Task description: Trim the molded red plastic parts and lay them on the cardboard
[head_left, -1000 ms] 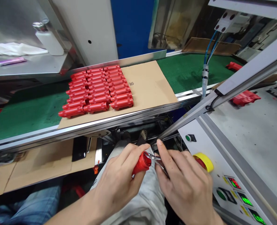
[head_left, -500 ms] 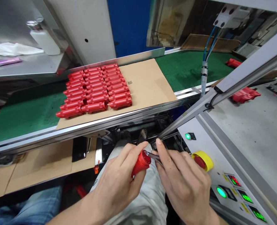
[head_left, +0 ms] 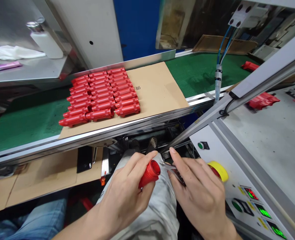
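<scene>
Red tube (head_left: 147, 176) in the gripping left hand (head_left: 127, 183), rim out between its fingers; snips (head_left: 172, 168) in the gripping right hand (head_left: 199, 190)

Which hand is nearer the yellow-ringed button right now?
Right. The right hand, holding a metal tool, partly covers the yellow-ringed button in view; the left hand, holding a red part, is farther off across the lap.
</scene>
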`<state>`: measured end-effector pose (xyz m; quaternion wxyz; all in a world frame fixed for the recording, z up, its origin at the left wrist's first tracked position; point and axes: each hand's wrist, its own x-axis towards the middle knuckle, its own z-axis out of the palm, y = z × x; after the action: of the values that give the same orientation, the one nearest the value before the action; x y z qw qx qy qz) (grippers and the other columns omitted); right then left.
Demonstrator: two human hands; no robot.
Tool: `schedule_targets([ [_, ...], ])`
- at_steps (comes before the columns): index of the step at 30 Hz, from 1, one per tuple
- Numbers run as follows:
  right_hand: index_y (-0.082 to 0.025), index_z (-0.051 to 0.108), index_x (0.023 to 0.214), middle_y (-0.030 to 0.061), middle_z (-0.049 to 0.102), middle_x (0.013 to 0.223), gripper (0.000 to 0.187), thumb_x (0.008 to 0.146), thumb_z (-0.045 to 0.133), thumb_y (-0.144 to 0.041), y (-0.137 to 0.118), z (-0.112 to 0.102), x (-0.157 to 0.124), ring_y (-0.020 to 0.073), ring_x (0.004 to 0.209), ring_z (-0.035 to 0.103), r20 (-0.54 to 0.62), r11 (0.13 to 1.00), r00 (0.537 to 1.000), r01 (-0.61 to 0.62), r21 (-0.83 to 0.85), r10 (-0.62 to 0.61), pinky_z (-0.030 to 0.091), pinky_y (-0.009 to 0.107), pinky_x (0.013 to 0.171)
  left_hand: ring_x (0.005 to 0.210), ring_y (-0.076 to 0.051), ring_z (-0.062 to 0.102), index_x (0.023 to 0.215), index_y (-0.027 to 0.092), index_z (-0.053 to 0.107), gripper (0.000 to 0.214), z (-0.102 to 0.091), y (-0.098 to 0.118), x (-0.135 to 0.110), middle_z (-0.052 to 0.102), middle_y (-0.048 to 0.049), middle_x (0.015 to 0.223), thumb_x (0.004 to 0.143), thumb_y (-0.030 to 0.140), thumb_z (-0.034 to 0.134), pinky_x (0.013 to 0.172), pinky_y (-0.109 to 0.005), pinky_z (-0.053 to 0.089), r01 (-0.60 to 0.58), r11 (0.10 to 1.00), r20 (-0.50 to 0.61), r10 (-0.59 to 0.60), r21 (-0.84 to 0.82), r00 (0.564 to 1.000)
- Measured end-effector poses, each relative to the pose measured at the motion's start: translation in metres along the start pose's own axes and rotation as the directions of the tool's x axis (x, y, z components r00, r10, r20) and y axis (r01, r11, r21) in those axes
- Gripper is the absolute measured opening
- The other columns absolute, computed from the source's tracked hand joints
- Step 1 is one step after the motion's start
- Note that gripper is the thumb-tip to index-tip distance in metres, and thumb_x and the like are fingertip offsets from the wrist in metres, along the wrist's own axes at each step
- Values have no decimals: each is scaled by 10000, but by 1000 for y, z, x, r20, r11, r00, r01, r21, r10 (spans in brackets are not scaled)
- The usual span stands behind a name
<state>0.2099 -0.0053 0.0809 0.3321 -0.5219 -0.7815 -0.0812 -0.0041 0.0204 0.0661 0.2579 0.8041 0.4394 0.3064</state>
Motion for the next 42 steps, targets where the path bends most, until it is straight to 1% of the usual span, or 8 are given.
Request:
schedule_targets([
  [10, -83, 710, 1436, 88, 804, 1043, 444, 1002, 761, -157, -7, -4, 2, 253, 887, 657, -5, 995, 1000, 21, -102, -22, 516, 407, 853, 980, -177, 740, 1591, 220, 479, 597, 3, 3, -3, 683, -72, 1175, 1012, 98, 558, 854, -286, 649, -58, 997, -29, 60, 47, 998],
  [13, -85, 712, 1438, 83, 799, 1029, 426, 1022, 740, -171, -9, -5, 2, 252, 880, 650, 1, 990, 1000, 29, -141, -29, 498, 407, 850, 981, -183, 741, 1589, 209, 481, 589, 4, 3, -3, 686, -81, 1179, 1016, 100, 559, 848, -292, 657, -64, 995, -35, 67, 71, 997],
  [18, -83, 716, 1432, 59, 782, 948, 387, 1068, 698, -212, -12, -6, 2, 238, 832, 617, 12, 982, 1000, 14, -189, -12, 469, 401, 810, 946, -191, 751, 1586, 196, 477, 575, 7, 4, -3, 705, -92, 1187, 1025, 108, 568, 762, -280, 663, -70, 988, -77, 81, 140, 994],
  [24, -97, 704, 1440, 42, 777, 912, 401, 1051, 739, -185, -13, -3, 1, 214, 815, 605, 9, 973, 1000, 25, -230, -24, 454, 367, 784, 969, -200, 760, 1588, 186, 471, 577, 8, 4, -3, 708, -102, 1202, 1025, 109, 569, 774, -278, 670, -72, 983, -83, 87, 167, 993],
  [30, -61, 685, 1449, 63, 794, 935, 438, 1027, 763, -150, -10, 1, -3, 208, 780, 623, 4, 985, 999, 37, -167, -37, 506, 384, 868, 997, -196, 752, 1594, 208, 467, 610, 6, 2, -4, 694, -98, 1216, 1003, 89, 564, 828, -289, 663, -37, 994, -54, 43, 104, 998],
  [35, -64, 664, 1465, 96, 820, 1029, 460, 1023, 770, -130, -7, 6, -6, 206, 866, 703, -6, 997, 1000, 13, -72, -14, 542, 366, 934, 970, -178, 736, 1598, 226, 471, 610, 7, 2, -5, 677, -78, 1201, 1010, 91, 559, 820, -277, 646, -11, 999, -41, 13, 50, 999],
  [39, -97, 660, 1475, 81, 817, 1012, 478, 1012, 776, -106, -3, 9, -7, 183, 819, 702, -3, 1000, 1000, -20, 10, 20, 563, 336, 863, 980, -170, 721, 1586, 222, 482, 598, 6, 3, -3, 669, -66, 1186, 1008, 82, 549, 858, -274, 638, -23, 999, -36, 24, 46, 999],
  [42, -101, 680, 1454, 67, 809, 984, 450, 1015, 773, -113, 1, 10, -5, 173, 783, 681, -7, 998, 999, -51, 42, 51, 562, 330, 814, 954, -159, 717, 1581, 219, 492, 590, 6, 4, -2, 671, -61, 1174, 1009, 84, 552, 831, -259, 630, -23, 999, -48, 25, 38, 999],
])
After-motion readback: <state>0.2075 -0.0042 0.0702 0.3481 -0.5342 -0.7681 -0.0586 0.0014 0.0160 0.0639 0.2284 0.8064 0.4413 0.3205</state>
